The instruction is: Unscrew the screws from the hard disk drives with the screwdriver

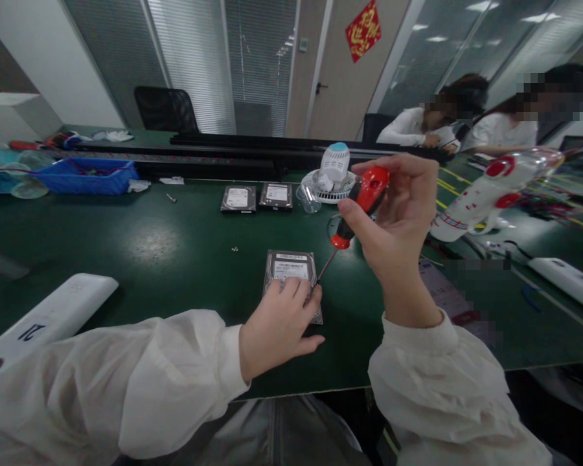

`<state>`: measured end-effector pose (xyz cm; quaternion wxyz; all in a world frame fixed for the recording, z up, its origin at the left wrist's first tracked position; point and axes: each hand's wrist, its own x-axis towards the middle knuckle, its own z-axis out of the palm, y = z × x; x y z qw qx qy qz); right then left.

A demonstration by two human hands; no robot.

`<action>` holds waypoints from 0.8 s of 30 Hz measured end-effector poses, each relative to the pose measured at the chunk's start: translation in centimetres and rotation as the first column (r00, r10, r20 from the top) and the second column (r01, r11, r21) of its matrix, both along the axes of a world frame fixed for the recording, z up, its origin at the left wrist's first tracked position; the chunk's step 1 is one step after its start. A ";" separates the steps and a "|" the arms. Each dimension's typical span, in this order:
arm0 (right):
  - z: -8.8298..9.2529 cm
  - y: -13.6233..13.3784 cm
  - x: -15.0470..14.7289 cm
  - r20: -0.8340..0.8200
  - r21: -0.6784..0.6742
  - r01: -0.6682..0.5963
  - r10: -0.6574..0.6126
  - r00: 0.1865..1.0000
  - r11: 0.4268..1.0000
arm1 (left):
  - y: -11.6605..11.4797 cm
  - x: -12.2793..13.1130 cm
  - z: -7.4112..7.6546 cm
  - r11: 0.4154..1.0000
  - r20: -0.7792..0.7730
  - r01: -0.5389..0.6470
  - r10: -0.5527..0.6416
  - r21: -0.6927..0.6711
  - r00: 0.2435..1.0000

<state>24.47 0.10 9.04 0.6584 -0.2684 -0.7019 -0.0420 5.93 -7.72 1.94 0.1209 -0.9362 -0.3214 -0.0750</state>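
Observation:
A silver hard drive (290,266) with a white label lies flat on the green table (165,246) in front of me. My left hand (279,323) rests on its near half, fingers spread over the casing, pressing it down. My right hand (398,217) grips the red-and-black handle of a screwdriver (357,210), held slanted. The thin shaft points down-left and its tip meets the drive's right edge. Both arms wear white sleeves.
Two more hard drives (238,198) (276,195) lie further back, next to a small white fan (331,173) and a clear cup (309,198). Tiny screws (234,248) sit loose. A blue bin (85,175) stands far left. Two people (471,120) sit at back right.

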 end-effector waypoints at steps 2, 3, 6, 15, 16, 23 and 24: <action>0.0 0.0 0.2 -0.005 0.021 0.049 -0.049 0.999 0.999 | 0.0 0.0 0.0 1.000 0.003 0.002 -0.002 0.008 1.000; 0.0 0.0 0.3 -0.005 0.020 0.068 -0.067 0.998 0.998 | 0.0 0.0 0.0 1.000 0.003 0.003 -0.003 0.012 1.000; -0.1 -0.1 0.6 0.007 -0.020 0.060 -0.060 0.998 0.998 | 0.0 -0.1 0.0 1.000 -0.004 0.002 -0.002 0.012 1.000; -0.3 -0.2 0.2 0.033 -0.077 -0.070 0.073 0.997 0.995 | 0.0 0.0 0.0 1.000 -0.007 0.001 -0.001 -0.002 1.000; -0.3 -0.2 0.2 0.038 -0.064 -0.054 0.057 0.998 0.996 | 0.0 0.0 0.0 1.000 -0.004 0.001 -0.001 -0.001 1.000; -0.4 -0.1 0.4 -0.013 -0.031 0.031 -0.032 0.999 0.999 | 0.0 0.0 0.0 1.000 0.001 0.003 -0.003 0.003 1.000; -0.4 -0.1 0.5 -0.009 -0.053 0.010 -0.010 1.000 0.999 | 0.0 0.0 0.0 1.000 0.002 0.001 -0.001 0.001 1.000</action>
